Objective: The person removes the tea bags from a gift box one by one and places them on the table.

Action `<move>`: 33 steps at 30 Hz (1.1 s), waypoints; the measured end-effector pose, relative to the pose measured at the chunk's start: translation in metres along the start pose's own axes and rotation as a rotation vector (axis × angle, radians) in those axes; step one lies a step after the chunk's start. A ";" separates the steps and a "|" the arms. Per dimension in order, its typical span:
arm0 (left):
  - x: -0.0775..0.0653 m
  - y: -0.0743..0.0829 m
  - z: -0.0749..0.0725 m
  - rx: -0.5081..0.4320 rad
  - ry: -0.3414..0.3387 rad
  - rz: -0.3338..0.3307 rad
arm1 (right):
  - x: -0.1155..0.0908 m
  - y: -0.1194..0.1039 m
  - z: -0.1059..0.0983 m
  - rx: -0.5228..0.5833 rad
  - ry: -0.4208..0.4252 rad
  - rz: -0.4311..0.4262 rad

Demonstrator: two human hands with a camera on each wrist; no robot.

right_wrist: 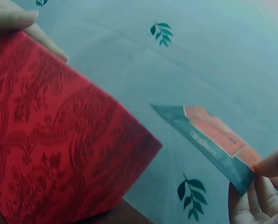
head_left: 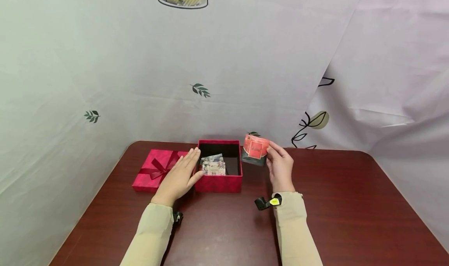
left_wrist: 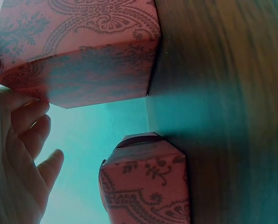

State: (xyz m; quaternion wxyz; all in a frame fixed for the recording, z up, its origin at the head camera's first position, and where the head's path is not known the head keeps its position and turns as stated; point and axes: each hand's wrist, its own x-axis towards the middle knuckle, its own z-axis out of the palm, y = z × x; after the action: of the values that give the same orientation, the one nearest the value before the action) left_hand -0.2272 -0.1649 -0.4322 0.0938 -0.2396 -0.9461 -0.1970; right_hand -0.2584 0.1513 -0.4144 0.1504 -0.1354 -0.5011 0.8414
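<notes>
My right hand (head_left: 280,164) pinches a red and dark green sachet (head_left: 254,149) by its right edge, holding it up just right of the red box. In the right wrist view the sachet (right_wrist: 218,142) hangs tilted between thumb and fingers. The red patterned box (head_left: 218,185) stands uncovered, its dark inside holding several printed packets (head_left: 214,168) on the left. My left hand (head_left: 179,177) rests at the box's left rim, fingers straight and thumb spread toward the packets. In the left wrist view those fingers lie along the box (left_wrist: 92,70).
The red lid (head_left: 149,174) with a dark ribbon bow lies left of the box, partly behind my left hand. Brown tabletop (head_left: 347,203) extends to the right and front. A pale curtain (head_left: 245,63) with leaf prints hangs right behind the table.
</notes>
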 end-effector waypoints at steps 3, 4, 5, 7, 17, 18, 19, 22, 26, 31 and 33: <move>0.000 0.001 0.000 -0.006 0.002 0.001 | 0.004 0.003 -0.005 -0.015 0.041 -0.007; 0.000 0.001 0.001 -0.006 0.003 0.000 | 0.005 0.004 -0.007 -0.029 0.052 -0.004; 0.000 0.001 0.001 -0.008 0.004 0.000 | 0.007 0.005 -0.009 -0.050 0.061 0.001; 0.001 0.001 0.001 -0.009 0.005 0.000 | 0.009 0.007 -0.013 -0.087 0.073 0.017; 0.003 0.001 0.002 -0.023 0.014 0.004 | 0.018 0.020 -0.026 -0.207 0.090 0.065; 0.003 0.001 0.002 -0.024 0.013 0.002 | 0.019 0.021 -0.027 -0.216 0.086 0.068; 0.003 0.001 0.001 -0.027 0.012 0.000 | 0.019 0.022 -0.027 -0.223 0.081 0.075; 0.003 0.001 0.002 -0.028 0.008 -0.005 | 0.021 0.025 -0.028 -0.241 0.067 0.101; 0.003 0.001 0.002 -0.025 0.011 -0.006 | 0.020 0.027 -0.029 -0.270 0.054 0.130; 0.003 0.001 0.002 -0.028 0.008 -0.007 | 0.020 0.032 -0.029 -0.312 0.045 0.162; 0.002 0.001 0.002 -0.030 0.006 -0.010 | 0.020 0.035 -0.028 -0.328 0.042 0.165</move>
State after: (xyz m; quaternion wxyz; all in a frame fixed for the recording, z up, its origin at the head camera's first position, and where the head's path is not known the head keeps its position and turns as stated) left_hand -0.2286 -0.1622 -0.4325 0.0919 -0.2355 -0.9439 -0.2124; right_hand -0.2703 0.1660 -0.4598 0.0672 -0.2162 -0.6153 0.7551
